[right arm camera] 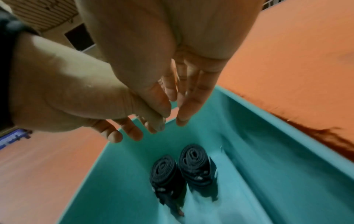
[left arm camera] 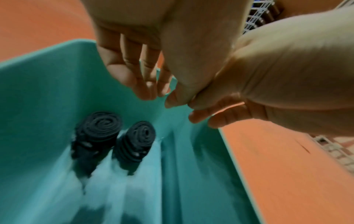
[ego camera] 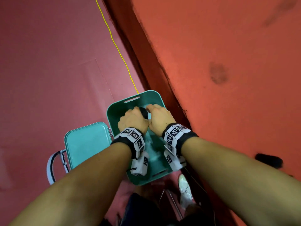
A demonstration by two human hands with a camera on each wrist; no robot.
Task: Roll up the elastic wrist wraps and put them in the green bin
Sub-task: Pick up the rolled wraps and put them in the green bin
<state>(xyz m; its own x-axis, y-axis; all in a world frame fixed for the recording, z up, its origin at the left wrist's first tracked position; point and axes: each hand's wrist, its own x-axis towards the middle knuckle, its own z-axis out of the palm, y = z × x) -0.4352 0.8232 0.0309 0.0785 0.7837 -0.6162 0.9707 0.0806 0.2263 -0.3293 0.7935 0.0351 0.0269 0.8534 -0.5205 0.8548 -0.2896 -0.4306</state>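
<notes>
Two rolled wrist wraps (right arm camera: 179, 168) side by side on the floor of the green bin (ego camera: 114, 111), toward its 12 o'clock end. Above them, left hand (ego camera: 132, 120) and right hand (ego camera: 160, 118), fingers (right arm camera: 188, 97) apart, loose, holding nothing. Apparently done, unless the lid (ego camera: 86, 144) at 9 o'clock needs fitting.

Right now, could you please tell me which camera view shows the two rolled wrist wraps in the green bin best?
The left wrist view: both rolled wrist wraps lie unobstructed on the green bin floor, spirals visible. The right wrist view shows both too, blurrier. In the head view, the hands hide them except a dark sliver.
</notes>
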